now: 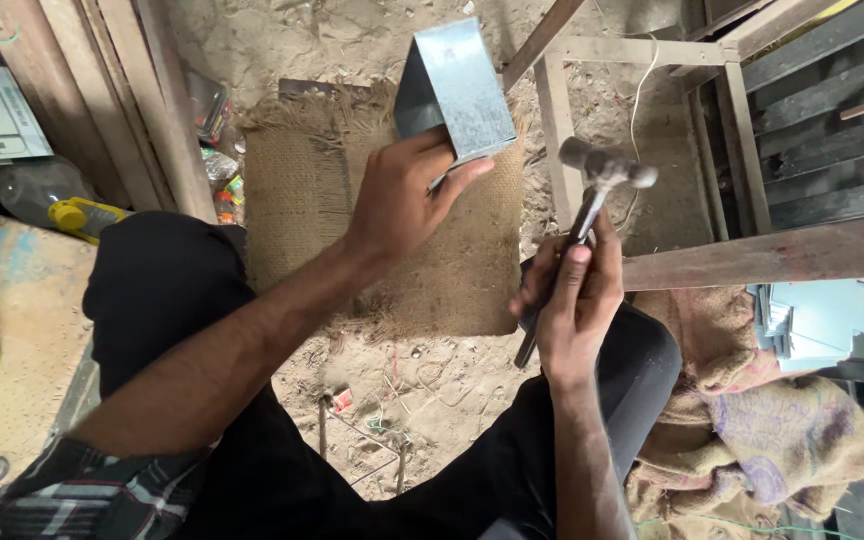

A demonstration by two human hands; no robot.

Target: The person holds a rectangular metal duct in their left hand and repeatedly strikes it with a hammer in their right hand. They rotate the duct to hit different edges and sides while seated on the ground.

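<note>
My left hand (402, 195) pinches the lower corner of a folded sheet of grey metal (457, 85), thumb across its face and fingers behind, propping the piece on edge on a square of burlap mat (302, 190) spread over the sandy floor (422, 380). My right hand (572, 290) is wrapped tight round the handle of a hammer (607, 168), its steel head raised just to the right of the sheet and not touching it. Both grips are pressed firmly onto what they hold. I sit with knees apart in dark trousers (162, 280), the mat between them. By my reading this is the shaping step: the bend is formed and the hammer is poised for a blow, so the next move calls for a steady left hand, fingers kept clear of the edge, and a square strike. A wooden frame (562, 130) stands just behind the hammer; burlap sacks (782, 440) lie heaped at right, a yellow tool (82, 215) at left.
</note>
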